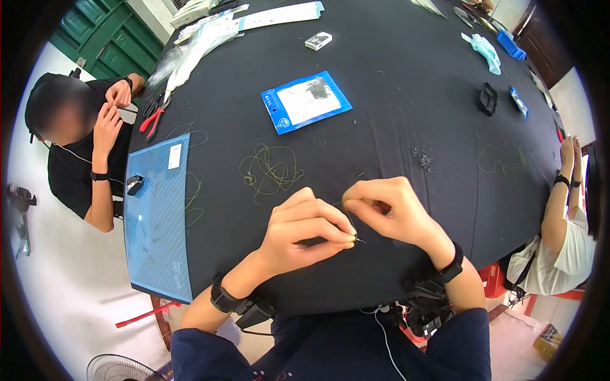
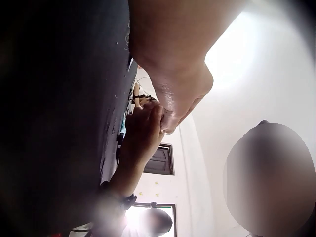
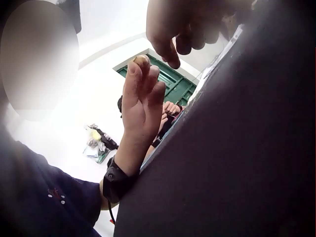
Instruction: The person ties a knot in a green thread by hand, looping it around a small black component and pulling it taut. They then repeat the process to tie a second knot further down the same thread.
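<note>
Near the table's front edge, my left hand (image 1: 295,232) pinches a thin cord between thumb and fingertips. A short end of the cord (image 1: 361,240) sticks out past those fingertips. Just to the right, my right hand (image 1: 400,209) holds thumb against bent index finger, with the cord running from its fingertips toward the left hand. In the left wrist view the two hands overlap; the right wrist view shows the left hand (image 3: 143,106) raised with fingertips together. A loose tangle of olive-green cord (image 1: 250,180) lies on the black table beyond the left hand.
A blue-and-white packet (image 1: 308,105) and a small white box (image 1: 318,41) lie farther back. At left are a blue folder (image 1: 155,235), a black stapler-like object (image 1: 135,185) and red-handled pliers (image 1: 152,120). Dark scraps (image 1: 422,159) lie right. People sit at both sides.
</note>
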Demonstrator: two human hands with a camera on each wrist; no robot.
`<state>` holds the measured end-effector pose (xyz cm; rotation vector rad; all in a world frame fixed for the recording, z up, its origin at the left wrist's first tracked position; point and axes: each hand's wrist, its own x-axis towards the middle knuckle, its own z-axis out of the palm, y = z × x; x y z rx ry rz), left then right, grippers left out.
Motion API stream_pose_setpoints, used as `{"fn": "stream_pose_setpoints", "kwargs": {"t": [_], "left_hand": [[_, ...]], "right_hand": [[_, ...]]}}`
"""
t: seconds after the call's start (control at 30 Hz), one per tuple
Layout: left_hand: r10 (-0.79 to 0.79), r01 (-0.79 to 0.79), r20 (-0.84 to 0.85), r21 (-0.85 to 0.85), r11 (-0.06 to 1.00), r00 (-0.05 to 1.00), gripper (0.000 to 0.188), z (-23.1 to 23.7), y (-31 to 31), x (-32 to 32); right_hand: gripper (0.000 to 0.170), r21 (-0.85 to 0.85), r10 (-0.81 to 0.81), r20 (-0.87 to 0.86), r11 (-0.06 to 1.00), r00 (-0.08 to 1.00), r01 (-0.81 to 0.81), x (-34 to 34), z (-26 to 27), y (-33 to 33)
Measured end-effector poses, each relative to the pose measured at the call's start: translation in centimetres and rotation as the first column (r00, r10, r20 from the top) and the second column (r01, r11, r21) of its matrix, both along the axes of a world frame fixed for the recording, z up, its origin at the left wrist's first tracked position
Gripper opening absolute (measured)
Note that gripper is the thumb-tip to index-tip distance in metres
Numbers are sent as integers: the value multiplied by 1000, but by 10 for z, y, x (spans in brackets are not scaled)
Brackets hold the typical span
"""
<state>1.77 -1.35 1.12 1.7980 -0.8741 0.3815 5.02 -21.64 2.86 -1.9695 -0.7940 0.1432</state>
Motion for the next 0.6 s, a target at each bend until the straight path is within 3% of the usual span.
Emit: {"fn": "stream_pose_setpoints", "kwargs": {"t": [0.07,0.17,0.3,0.37,0.4,0.5,0.6], "left_hand": [[23,-25,-46,-37,999,999,19,3,4,-1],[202,-212,-130,-69,975,971,18,-4,5,-1],[331,-332,-56,-25,943,942,17,-10,3,3],[315,-315,6,17,949,949,17,-8,2,5],[304,-305,45,29,952,952,17,-9,2,7],[176,-193,134,126,973,975,19,-6,0,4],[81,-88,84,82,993,993,20,-2,-2,1]], "right_hand": [[4,-54,69,-15,996,997,-70,0,-1,3],[5,-92,184,-56,978,981,-189,-2,-4,5],[4,-13,303,-112,952,946,-306,-7,-3,6],[4,-4,324,-99,945,941,-326,-8,3,5],[3,94,309,-62,949,949,-303,-8,2,4],[2,116,144,-68,984,987,-136,-6,13,-2],[1,108,-7,-52,994,999,13,1,11,-5]]}}
